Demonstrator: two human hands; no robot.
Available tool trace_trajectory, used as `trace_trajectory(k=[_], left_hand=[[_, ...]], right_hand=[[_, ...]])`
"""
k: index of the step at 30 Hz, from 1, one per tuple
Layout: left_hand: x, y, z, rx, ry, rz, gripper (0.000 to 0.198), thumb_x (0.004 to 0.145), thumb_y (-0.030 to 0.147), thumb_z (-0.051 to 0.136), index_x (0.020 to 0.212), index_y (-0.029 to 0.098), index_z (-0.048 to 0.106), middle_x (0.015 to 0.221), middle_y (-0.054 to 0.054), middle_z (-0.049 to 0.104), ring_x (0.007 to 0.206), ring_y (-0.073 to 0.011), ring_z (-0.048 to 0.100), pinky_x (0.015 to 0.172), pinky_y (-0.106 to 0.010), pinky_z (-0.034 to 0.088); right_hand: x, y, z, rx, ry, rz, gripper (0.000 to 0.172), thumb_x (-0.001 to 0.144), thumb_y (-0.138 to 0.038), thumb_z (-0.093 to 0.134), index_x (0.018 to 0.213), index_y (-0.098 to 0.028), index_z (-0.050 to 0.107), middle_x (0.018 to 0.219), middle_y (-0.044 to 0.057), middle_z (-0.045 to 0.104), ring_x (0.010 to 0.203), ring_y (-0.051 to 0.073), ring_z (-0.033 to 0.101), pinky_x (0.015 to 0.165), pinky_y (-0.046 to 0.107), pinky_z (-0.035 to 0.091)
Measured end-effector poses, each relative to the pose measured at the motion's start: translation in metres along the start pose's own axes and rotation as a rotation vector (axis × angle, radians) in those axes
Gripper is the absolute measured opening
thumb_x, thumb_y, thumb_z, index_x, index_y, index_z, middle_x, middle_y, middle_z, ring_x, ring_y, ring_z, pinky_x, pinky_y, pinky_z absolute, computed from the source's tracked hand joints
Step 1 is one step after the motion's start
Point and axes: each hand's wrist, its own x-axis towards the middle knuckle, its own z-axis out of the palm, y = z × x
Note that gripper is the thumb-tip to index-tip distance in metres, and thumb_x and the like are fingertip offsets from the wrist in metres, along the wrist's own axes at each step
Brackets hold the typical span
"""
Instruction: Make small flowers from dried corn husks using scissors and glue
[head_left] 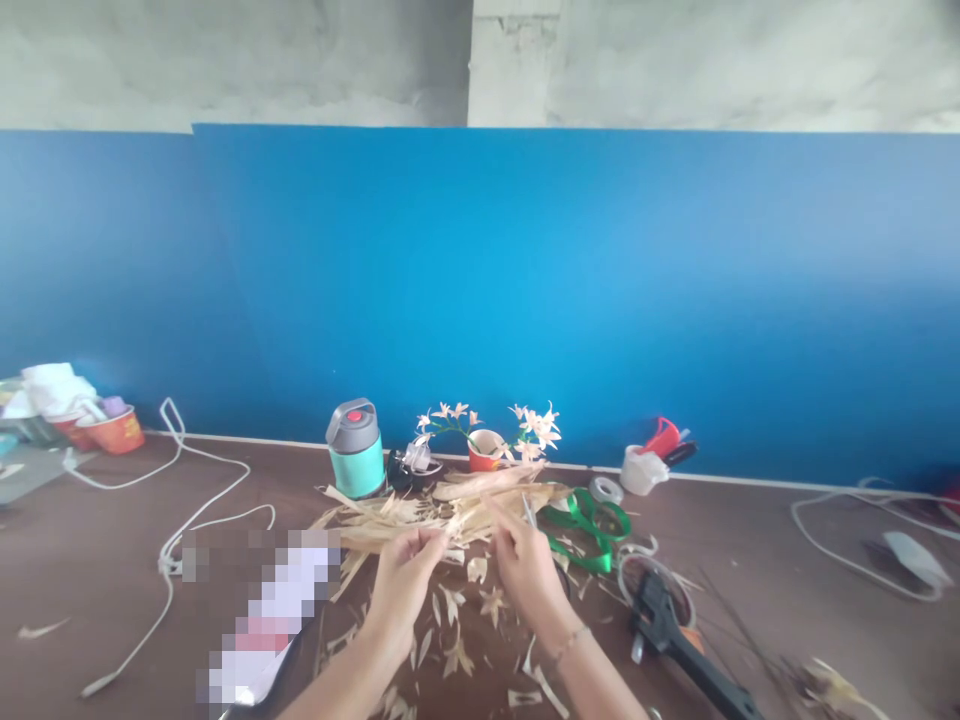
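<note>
My left hand (405, 575) is closed, thumb and forefinger pinched together at the near edge of a pile of dried corn husks (390, 515). Whatever lies between those fingertips is too small to make out. My right hand (525, 565) has its forefinger pointing towards the husks and its other fingers curled. A pair of scissors (529, 510) shows at this hand, the blade above it and a dark handle beside it; the hand appears closed on them, partly hiding them. Below both hands lie husk scraps and cut star-shaped flowers (458, 657).
Behind the husks, husk flowers on green stems (536, 428) stand by a paper cup (486, 450). A teal flask (356, 455) is to the left. On the right are green ribbon (600, 530), a tape roll (606, 490) and a black glue gun (690, 650). White cables (202, 510) cross the left side.
</note>
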Motion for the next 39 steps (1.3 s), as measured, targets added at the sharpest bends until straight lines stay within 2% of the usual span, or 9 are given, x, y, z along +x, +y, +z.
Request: trace_trajectory(k=[4, 6, 8, 12, 16, 19, 21, 28, 39], left_hand=[[0.001, 0.003, -0.001, -0.045, -0.016, 0.002, 0.023, 0.065, 0.039, 0.063, 0.061, 0.017, 0.063, 0.061, -0.001, 0.062, 0.067, -0.0181, 0.055, 0.065, -0.027, 0.041], [0.002, 0.004, -0.002, -0.044, -0.063, 0.021, 0.019, 0.064, 0.035, 0.063, 0.058, 0.017, 0.062, 0.060, -0.001, 0.061, 0.067, -0.0182, 0.055, 0.066, -0.027, 0.042], [0.003, 0.004, -0.002, -0.045, -0.120, 0.024, 0.016, 0.063, 0.031, 0.063, 0.056, 0.017, 0.062, 0.060, -0.001, 0.060, 0.069, -0.0180, 0.055, 0.066, -0.026, 0.042], [0.004, 0.003, -0.001, -0.066, -0.132, -0.033, 0.016, 0.062, 0.031, 0.063, 0.055, 0.017, 0.060, 0.058, 0.000, 0.059, 0.065, -0.0162, 0.053, 0.063, -0.025, 0.040], [0.003, 0.000, 0.000, -0.103, -0.093, -0.083, 0.016, 0.059, 0.027, 0.061, 0.049, 0.017, 0.054, 0.050, 0.003, 0.052, 0.055, -0.0129, 0.048, 0.056, -0.023, 0.037], [0.003, -0.004, 0.001, -0.165, -0.068, -0.092, 0.015, 0.059, 0.027, 0.060, 0.050, 0.017, 0.054, 0.048, 0.003, 0.052, 0.053, -0.0125, 0.048, 0.055, -0.023, 0.037], [0.003, -0.007, 0.001, -0.199, -0.049, -0.088, 0.016, 0.060, 0.028, 0.061, 0.051, 0.016, 0.055, 0.050, 0.003, 0.054, 0.053, -0.0124, 0.048, 0.056, -0.023, 0.037], [0.002, -0.008, 0.002, -0.247, -0.034, -0.129, 0.022, 0.060, 0.033, 0.066, 0.052, 0.015, 0.056, 0.051, 0.002, 0.057, 0.052, -0.0119, 0.051, 0.054, -0.022, 0.039], [-0.003, 0.001, 0.006, -0.284, 0.026, -0.183, 0.013, 0.054, 0.026, 0.063, 0.051, 0.016, 0.055, 0.047, 0.003, 0.056, 0.046, -0.0115, 0.051, 0.048, -0.022, 0.040]], right_hand=[[-0.002, -0.009, -0.007, 0.521, -0.347, 0.261, 0.053, 0.078, -0.037, 0.051, 0.127, -0.017, 0.047, 0.054, -0.002, 0.058, 0.035, 0.006, 0.028, 0.037, 0.019, 0.017], [-0.005, -0.014, -0.006, 0.598, -0.493, 0.304, 0.058, 0.075, -0.039, 0.057, 0.126, -0.016, 0.046, 0.052, -0.003, 0.058, 0.032, 0.004, 0.025, 0.035, 0.018, 0.012], [-0.006, -0.016, -0.004, 0.585, -0.543, 0.283, 0.053, 0.075, -0.041, 0.057, 0.121, -0.016, 0.051, 0.051, -0.004, 0.057, 0.031, 0.002, 0.023, 0.035, 0.018, 0.010], [-0.004, -0.011, 0.000, 0.439, -0.505, 0.177, 0.041, 0.081, -0.039, 0.050, 0.114, -0.016, 0.061, 0.050, -0.004, 0.053, 0.033, 0.002, 0.021, 0.035, 0.017, 0.014], [-0.006, -0.005, 0.006, 0.140, -0.364, -0.039, 0.038, 0.085, -0.027, 0.041, 0.117, -0.019, 0.061, 0.053, -0.002, 0.057, 0.042, 0.009, 0.040, 0.045, 0.020, 0.037], [-0.010, -0.005, 0.010, -0.102, -0.280, -0.219, 0.045, 0.083, -0.014, 0.035, 0.122, -0.020, 0.058, 0.073, 0.005, 0.067, 0.065, 0.016, 0.058, 0.064, 0.026, 0.047], [-0.012, -0.006, 0.013, -0.279, -0.256, -0.287, 0.054, 0.078, -0.007, 0.035, 0.128, -0.021, 0.051, 0.091, 0.008, 0.069, 0.081, 0.019, 0.062, 0.074, 0.027, 0.047], [-0.017, -0.014, 0.024, -0.802, -0.310, -0.225, 0.076, 0.068, 0.000, 0.039, 0.140, -0.022, 0.031, 0.099, 0.011, 0.064, 0.082, 0.021, 0.065, 0.068, 0.024, 0.047], [-0.025, -0.015, 0.037, -0.960, -0.238, -0.191, 0.072, 0.074, 0.003, 0.041, 0.140, -0.024, 0.030, 0.102, 0.011, 0.063, 0.082, 0.018, 0.066, 0.060, 0.020, 0.045]])
